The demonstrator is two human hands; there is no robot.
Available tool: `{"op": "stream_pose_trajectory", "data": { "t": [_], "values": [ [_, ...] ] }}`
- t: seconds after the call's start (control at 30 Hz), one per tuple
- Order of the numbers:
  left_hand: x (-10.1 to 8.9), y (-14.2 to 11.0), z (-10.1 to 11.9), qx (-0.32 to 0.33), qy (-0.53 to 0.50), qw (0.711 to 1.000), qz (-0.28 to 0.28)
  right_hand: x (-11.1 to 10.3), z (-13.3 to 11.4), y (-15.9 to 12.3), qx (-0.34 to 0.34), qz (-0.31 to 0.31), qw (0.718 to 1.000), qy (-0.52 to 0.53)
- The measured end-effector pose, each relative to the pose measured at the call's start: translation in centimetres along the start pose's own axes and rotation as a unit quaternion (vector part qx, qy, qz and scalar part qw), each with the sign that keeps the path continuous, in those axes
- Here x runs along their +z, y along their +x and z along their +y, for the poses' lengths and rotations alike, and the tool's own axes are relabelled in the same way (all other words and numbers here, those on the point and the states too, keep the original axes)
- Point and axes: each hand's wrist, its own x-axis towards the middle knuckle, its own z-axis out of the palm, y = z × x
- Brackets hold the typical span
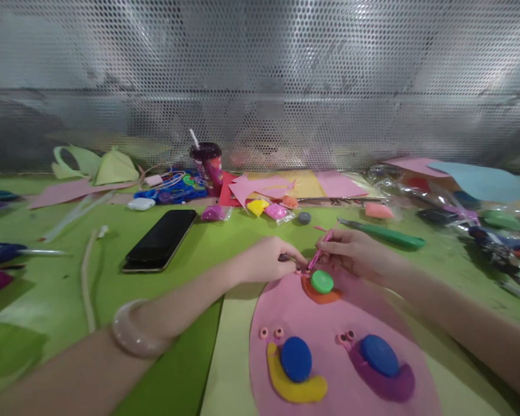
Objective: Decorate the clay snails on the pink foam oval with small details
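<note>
A round pink paper sheet point(364, 312) lies on the green table in front of me. On it sit clay snails: a yellow one with a blue cap point(295, 358), a purple one with a blue cap point(379, 355), and an orange one with a green cap point(322, 282) at the sheet's far edge. My left hand point(266, 258) is closed on a small dark tool beside the orange snail. My right hand point(351, 249) pinches a thin pink stick point(319, 252) that points down at that snail's head. A pale bangle point(132, 335) circles my left wrist.
A black phone point(161, 240) lies at the left. A dark cup with a straw point(208, 164), a green-handled knife point(387, 234), small clay packets point(260, 209), coloured paper sheets and plastic bags crowd the far edge below a perforated metal wall. Tools lie along the left edge.
</note>
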Motion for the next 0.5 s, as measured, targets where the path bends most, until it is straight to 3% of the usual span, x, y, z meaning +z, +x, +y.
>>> {"op": "stream_pose_trajectory", "data": {
  "t": [0.5],
  "values": [
    [0.03,0.04,0.13,0.007,-0.035,0.999,0.010,-0.13,0.28,0.11,0.000,0.009,1.000,-0.020]
  ]
}}
